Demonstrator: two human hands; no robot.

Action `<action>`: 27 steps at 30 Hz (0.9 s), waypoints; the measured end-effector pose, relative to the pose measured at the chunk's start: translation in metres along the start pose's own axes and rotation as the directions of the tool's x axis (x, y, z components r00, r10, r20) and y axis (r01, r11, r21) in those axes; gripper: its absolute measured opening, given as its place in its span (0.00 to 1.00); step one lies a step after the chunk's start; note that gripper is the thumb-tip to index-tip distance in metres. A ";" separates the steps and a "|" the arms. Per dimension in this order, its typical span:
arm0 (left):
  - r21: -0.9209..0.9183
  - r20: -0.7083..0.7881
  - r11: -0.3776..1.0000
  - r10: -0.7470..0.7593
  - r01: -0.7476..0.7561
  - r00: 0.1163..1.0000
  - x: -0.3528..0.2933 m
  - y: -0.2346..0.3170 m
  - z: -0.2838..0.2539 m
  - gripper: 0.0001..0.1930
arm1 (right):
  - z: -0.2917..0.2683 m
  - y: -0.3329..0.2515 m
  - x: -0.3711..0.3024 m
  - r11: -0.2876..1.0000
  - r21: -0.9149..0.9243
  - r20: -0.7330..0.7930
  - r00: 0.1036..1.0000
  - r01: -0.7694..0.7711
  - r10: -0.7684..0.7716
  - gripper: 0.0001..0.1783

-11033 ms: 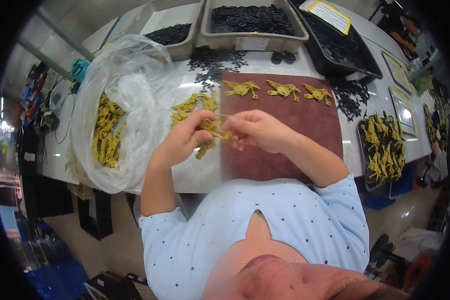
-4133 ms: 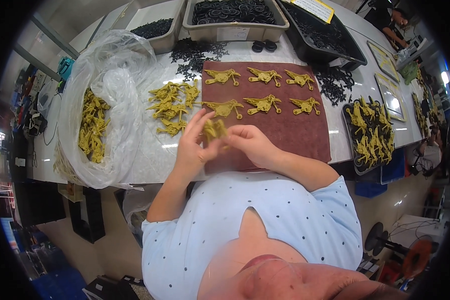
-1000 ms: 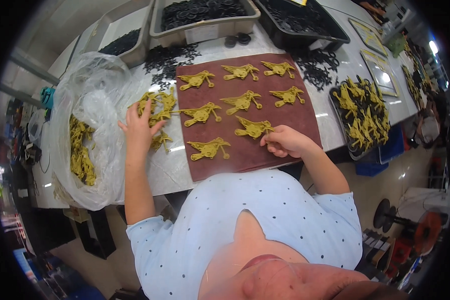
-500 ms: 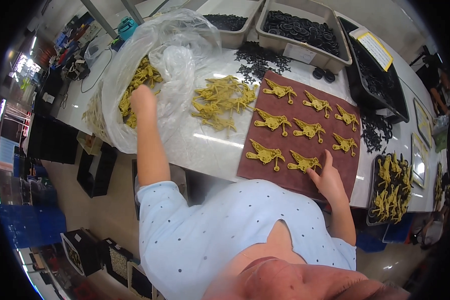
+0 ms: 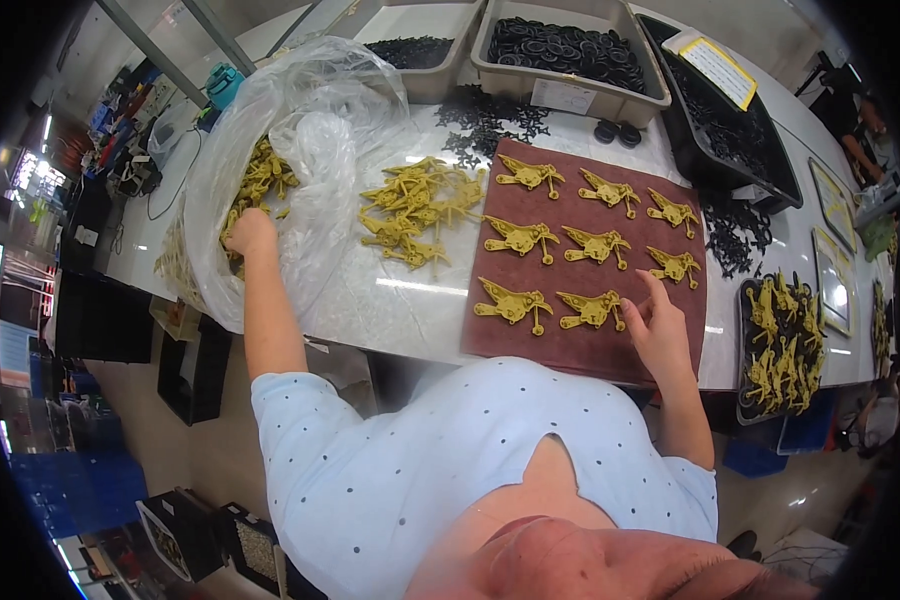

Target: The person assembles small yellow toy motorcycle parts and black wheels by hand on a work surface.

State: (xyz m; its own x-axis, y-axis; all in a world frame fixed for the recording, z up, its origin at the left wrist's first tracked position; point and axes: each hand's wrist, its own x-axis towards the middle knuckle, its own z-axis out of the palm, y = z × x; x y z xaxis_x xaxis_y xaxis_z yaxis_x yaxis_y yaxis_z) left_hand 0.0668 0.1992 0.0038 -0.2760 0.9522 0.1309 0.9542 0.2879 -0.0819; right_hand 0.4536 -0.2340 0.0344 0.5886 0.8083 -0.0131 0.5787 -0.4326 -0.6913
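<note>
My left hand (image 5: 253,233) is inside a clear plastic bag (image 5: 325,150), over a heap of yellow plastic parts (image 5: 260,175). Its fingers curl down among them; what they hold, if anything, is hidden. My right hand (image 5: 658,328) hovers at the lower right of a brown cloth (image 5: 560,355), fingers apart and nothing held. Its thumb is beside a bird-shaped yellow part (image 5: 590,310), and its index finger is just below another yellow part (image 5: 675,267). Several such parts lie in rows on the cloth.
A loose yellow pile (image 5: 415,212) lies between bag and cloth. Behind stand a grey bin of black rings (image 5: 570,82) and a black bin (image 5: 735,165). Small black pieces (image 5: 490,120) are scattered before the bins. At right, a black tray (image 5: 748,408) holds more yellow parts.
My left hand has moved down and nearer within the bag. My right hand's fingers have lifted off the front part and spread. The whole view has shifted slightly.
</note>
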 end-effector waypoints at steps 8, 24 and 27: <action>-0.119 -0.013 0.984 0.135 -0.136 0.991 0.015 -0.018 -0.012 0.14 | 0.003 -0.011 0.002 0.997 0.026 -0.030 0.997 0.071 -0.070 0.18; -0.993 0.115 0.104 0.923 0.050 0.368 -0.190 0.059 -0.113 0.10 | 0.034 -0.070 0.030 0.557 0.787 0.418 0.893 -0.266 -0.164 0.13; -0.994 0.103 0.110 0.965 -0.014 0.242 -0.216 0.083 -0.107 0.09 | 0.040 -0.054 0.031 0.402 0.776 0.606 0.753 -0.487 -0.257 0.12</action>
State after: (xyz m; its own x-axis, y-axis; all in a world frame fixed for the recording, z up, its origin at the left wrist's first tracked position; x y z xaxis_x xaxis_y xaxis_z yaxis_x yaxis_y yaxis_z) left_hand 0.2179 0.0064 0.0746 0.8418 0.5186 -0.1494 0.2237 -0.0834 0.9711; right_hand 0.4178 -0.1698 0.0427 -0.0478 0.9618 -0.2694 -0.4916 -0.2574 -0.8319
